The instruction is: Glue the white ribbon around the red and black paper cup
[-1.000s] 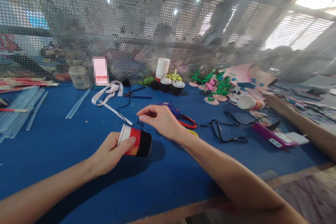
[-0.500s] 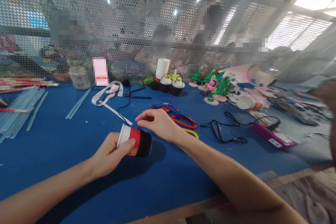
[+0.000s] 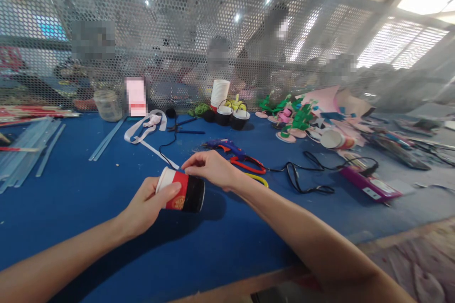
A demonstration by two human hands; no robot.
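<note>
My left hand (image 3: 151,203) grips a small paper cup (image 3: 185,192), red and black with a white rim, held on its side just above the blue table (image 3: 88,184). My right hand (image 3: 213,168) is pinched shut right at the cup's upper edge, on a thin black cord (image 3: 167,149) that trails back across the table. A blue glue gun (image 3: 223,144) and red-handled scissors (image 3: 252,166) lie just behind my right hand.
Clear glue sticks (image 3: 24,151) lie at the left. A white ribbon (image 3: 145,125), a jar (image 3: 107,104), stacked white cups (image 3: 219,92), two black mini buckets (image 3: 232,116), a foam-flower pile (image 3: 302,116) and a black cable (image 3: 309,170) sit farther back. Perforated mesh (image 3: 177,33) backs the table.
My right hand has dropped down and left onto the cup's edge, still pinching the cord. The other person's arm at the right has left the view.
</note>
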